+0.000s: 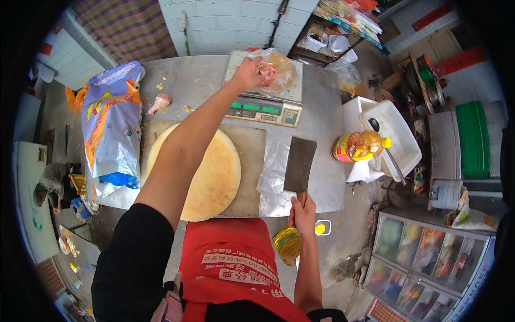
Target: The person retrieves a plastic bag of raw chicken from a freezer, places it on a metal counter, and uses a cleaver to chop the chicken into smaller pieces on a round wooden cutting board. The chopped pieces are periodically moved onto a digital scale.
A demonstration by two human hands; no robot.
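Note:
My left hand [250,73] reaches to a clear plastic bag [283,72] holding pieces of raw meat [266,74], on the platform of a digital scale [237,60]. Whether its fingers grip the bag or the meat I cannot tell. In my right hand [303,211] is the wooden handle of a cleaver [300,165], blade pointing away from me over the metal table's [328,120] near right part. A round cutting board [213,177] lies under my left forearm. Beyond it, to the left, rests a raw drumstick [159,104]. Flattened clear plastic bags [275,173] lie beside the blade.
A large printed sack [112,120] stands at the table's left. Right of the table are an oil bottle [358,146] and a white plastic bin [406,137] with a ladle. Another oil bottle [287,245] stands below the near edge. A person [54,183] bends at far left.

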